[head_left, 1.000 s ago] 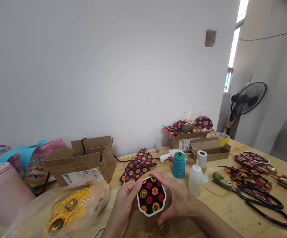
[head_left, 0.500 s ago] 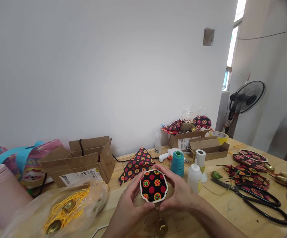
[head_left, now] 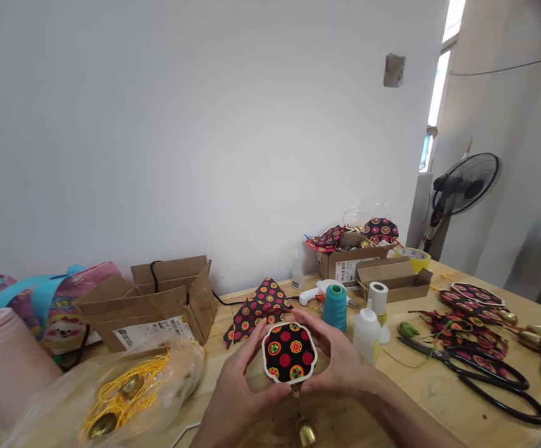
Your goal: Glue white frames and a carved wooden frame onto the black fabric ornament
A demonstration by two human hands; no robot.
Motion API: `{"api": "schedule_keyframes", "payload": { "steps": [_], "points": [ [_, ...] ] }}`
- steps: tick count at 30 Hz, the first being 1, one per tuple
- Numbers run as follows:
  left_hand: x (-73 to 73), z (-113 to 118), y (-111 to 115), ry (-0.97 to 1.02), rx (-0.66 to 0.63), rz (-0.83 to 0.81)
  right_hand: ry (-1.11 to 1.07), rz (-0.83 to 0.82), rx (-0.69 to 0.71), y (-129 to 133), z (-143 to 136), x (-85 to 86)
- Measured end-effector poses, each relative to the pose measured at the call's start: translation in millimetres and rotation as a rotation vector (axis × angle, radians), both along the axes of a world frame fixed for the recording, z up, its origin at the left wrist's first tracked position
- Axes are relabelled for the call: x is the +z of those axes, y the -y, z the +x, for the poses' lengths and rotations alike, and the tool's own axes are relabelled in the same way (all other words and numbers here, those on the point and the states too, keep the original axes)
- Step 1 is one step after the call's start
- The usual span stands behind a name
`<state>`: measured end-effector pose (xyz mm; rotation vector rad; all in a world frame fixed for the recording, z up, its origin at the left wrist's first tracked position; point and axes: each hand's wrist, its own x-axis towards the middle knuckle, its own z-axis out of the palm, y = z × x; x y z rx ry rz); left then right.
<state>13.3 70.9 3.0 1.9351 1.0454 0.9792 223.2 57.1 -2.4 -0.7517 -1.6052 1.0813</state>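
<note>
Between my two hands is a white scalloped frame with black floral fabric (head_left: 289,353) stretched across its face. My left hand (head_left: 246,386) is closed on its left side, thumb at the lower edge. Closed on the right side is my right hand (head_left: 338,361), its thumb also near the bottom rim. A small gold bell (head_left: 307,432) hangs below the frame on a thin cord. Just behind my fingers lies a folded piece of matching floral cloth (head_left: 263,311). The undersides of the frame and most fingertips are hidden.
Right of my hands stand a teal thread cone (head_left: 335,307) and a white squeeze bottle (head_left: 366,333). Black scissors (head_left: 478,367) lie farther right. At left are a plastic bag of yellow cord (head_left: 134,386) and an open cardboard box (head_left: 153,311). A white glue gun (head_left: 317,291) lies behind.
The fabric-covered frame has tilted slightly and sits a little lower in my hands. The bell beneath it has swung and now shows its side. Both hands keep their grip.
</note>
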Motion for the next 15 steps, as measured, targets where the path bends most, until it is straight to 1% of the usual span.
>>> {"api": "schedule_keyframes", "payload": {
  "steps": [5, 9, 15],
  "points": [
    [-2.7, 0.3, 0.5, 0.014, -0.024, -0.005, -0.006, -0.005, 0.007, 0.4, 0.3, 1.0],
    [-0.6, 3.8, 2.9, -0.028, -0.055, 0.014, -0.009, 0.025, 0.007, 1.0, 0.4, 1.0],
    [-0.6, 6.9, 3.5, 0.000, -0.060, -0.045, 0.043, 0.016, -0.021, 2.0, -2.1, 1.7]
  ]
}}
